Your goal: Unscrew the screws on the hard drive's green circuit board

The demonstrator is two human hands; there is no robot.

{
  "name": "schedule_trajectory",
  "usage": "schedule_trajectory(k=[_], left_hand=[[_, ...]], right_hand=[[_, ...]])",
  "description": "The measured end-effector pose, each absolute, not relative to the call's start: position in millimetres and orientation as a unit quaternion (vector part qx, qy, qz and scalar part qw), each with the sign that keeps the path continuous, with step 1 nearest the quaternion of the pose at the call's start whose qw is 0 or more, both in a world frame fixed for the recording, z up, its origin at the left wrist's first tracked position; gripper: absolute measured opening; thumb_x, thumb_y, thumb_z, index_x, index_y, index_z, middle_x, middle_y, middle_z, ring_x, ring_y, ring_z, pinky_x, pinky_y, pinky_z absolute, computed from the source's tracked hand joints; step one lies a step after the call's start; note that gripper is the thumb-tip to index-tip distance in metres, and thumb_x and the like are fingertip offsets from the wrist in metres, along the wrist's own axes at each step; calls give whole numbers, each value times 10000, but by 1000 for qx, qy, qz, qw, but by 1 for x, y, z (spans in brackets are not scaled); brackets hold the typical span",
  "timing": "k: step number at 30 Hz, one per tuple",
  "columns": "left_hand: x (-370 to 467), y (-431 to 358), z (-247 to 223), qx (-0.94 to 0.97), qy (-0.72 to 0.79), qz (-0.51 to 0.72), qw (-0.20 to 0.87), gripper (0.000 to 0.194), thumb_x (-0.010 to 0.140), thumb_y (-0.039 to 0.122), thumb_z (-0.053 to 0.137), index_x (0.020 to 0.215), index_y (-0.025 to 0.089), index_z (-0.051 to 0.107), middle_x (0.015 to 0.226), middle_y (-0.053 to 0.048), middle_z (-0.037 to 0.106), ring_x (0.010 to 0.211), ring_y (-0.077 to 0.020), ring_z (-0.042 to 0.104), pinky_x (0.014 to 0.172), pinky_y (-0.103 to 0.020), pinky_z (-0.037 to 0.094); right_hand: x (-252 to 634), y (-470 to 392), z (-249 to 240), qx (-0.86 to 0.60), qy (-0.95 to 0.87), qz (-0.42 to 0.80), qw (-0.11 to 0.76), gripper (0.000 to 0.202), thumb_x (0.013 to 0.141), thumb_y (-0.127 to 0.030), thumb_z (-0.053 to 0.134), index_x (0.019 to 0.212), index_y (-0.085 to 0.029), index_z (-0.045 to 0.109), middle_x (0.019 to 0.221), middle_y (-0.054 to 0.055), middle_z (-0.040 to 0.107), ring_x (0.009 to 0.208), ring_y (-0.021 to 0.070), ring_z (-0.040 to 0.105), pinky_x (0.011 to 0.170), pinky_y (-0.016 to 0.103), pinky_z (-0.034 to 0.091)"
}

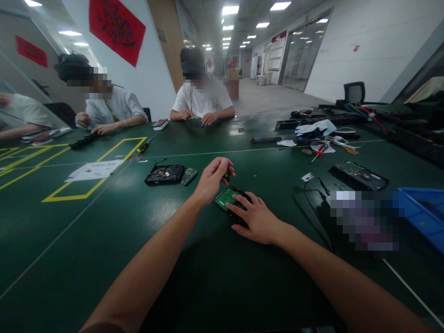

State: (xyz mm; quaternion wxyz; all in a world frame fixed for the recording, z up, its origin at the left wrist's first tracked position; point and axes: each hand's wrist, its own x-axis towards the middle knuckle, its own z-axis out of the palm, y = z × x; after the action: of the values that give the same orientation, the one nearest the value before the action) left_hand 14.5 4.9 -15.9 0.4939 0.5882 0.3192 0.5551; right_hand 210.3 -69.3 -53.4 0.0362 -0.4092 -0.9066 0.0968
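My left hand (215, 178) is closed around a small screwdriver (226, 175); only part of its yellow-and-black handle shows between the fingers. The hand is over the far left corner of a hard drive (223, 200), whose green circuit board faces up. The screwdriver's tip is hidden, so I cannot tell whether it touches a screw. My right hand (255, 215) rests on the drive's near right side, fingers spread over the board and thumb by the near edge. Left of the drive lie another opened black drive (164, 174) and a loose circuit board (189, 176).
On the right are another hard drive (360, 175), a blue bin (423, 212), a cable (308, 203) and a red-handled screwdriver (319, 151). Farther back lie a dark pen-shaped tool (266, 139) and gloves (316, 129). Several people sit across the green table (145, 259).
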Motion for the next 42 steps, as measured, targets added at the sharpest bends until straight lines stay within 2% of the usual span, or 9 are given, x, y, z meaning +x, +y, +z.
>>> schedule_trajectory(k=[5,16,22,28,32,37,42], left_hand=[[9,6,-12,567,287,530,562,304,977,470,584,1049,183,653,953,-57,647,873,-171,668,596,-209,501],[15,0,-13,622,296,521,504,318,956,483,652,1072,187,634,974,-60,626,927,-185,648,584,-213,561],[6,2,-7,651,339,515,442,308,963,468,638,1074,190,709,994,-60,623,809,-141,582,528,-182,512],[2,1,-4,617,303,486,539,273,962,424,624,1076,195,720,1023,-78,645,907,-179,616,558,-200,530],[5,0,-3,645,305,479,511,293,966,441,632,1079,183,711,1005,-71,647,888,-167,626,610,-219,563],[11,-3,-4,679,315,490,448,298,922,427,717,1044,162,660,911,-31,627,747,-116,603,622,-221,571],[12,0,-12,649,312,525,454,310,934,429,713,1023,184,545,896,-33,651,837,-151,667,586,-198,548]], right_hand=[[211,-69,-55,-404,-910,87,43,707,980,-618,524,1616,-365,345,1671,81,309,1483,484,229,1146,673,289],[211,-70,-53,-403,-910,88,43,694,979,-607,533,1608,-366,360,1674,77,297,1487,481,213,1144,672,283],[211,-70,-55,-404,-909,93,50,702,975,-611,543,1609,-374,356,1673,75,299,1486,478,214,1146,663,280],[212,-69,-57,-404,-909,91,51,699,976,-612,539,1607,-372,358,1671,75,303,1483,479,223,1147,668,276],[212,-69,-56,-402,-910,90,52,697,972,-606,547,1602,-366,369,1665,83,314,1477,480,237,1141,668,289],[211,-69,-55,-402,-910,86,52,697,970,-609,549,1598,-360,380,1663,88,318,1479,480,235,1139,665,295],[211,-69,-54,-403,-910,85,52,700,972,-609,549,1603,-363,371,1662,84,321,1479,476,241,1142,660,296]])
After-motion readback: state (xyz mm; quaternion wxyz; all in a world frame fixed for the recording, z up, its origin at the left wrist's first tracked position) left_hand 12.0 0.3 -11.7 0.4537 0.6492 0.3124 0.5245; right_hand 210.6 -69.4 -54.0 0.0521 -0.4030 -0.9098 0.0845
